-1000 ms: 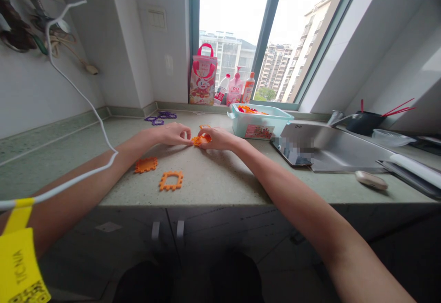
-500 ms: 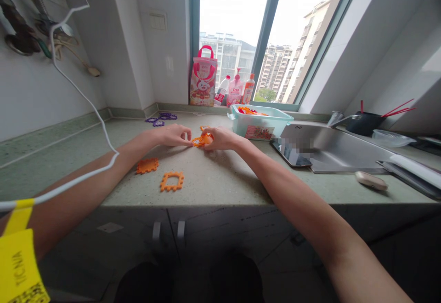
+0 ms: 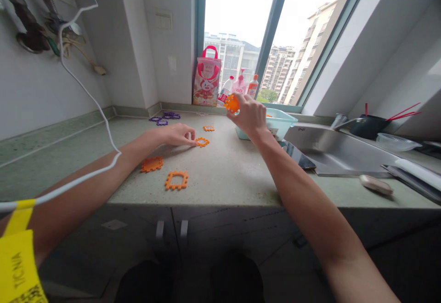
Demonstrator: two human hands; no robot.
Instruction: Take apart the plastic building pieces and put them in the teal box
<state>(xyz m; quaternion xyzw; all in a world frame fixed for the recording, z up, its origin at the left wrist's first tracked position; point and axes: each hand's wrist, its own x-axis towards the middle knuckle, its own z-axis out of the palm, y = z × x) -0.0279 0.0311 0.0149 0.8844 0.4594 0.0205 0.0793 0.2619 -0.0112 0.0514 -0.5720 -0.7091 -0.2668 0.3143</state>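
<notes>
My right hand is raised above the green counter, pinching a small orange toy piece between its fingertips. My left hand rests on the counter with curled fingers, its fingertips touching a small orange square piece. Another small orange piece lies just beyond it. Two larger orange pieces lie nearer me: a solid one beside my left forearm and an open frame.
A pale blue plastic tub with orange pieces stands behind my right hand. Purple pieces lie at the back corner. A pink bag and bottles stand on the sill. A phone and sink are at right. A white cable hangs at left.
My right hand has lifted off the counter toward the tub, carrying an orange piece. My left hand stays on the small orange square, which is now uncovered.
</notes>
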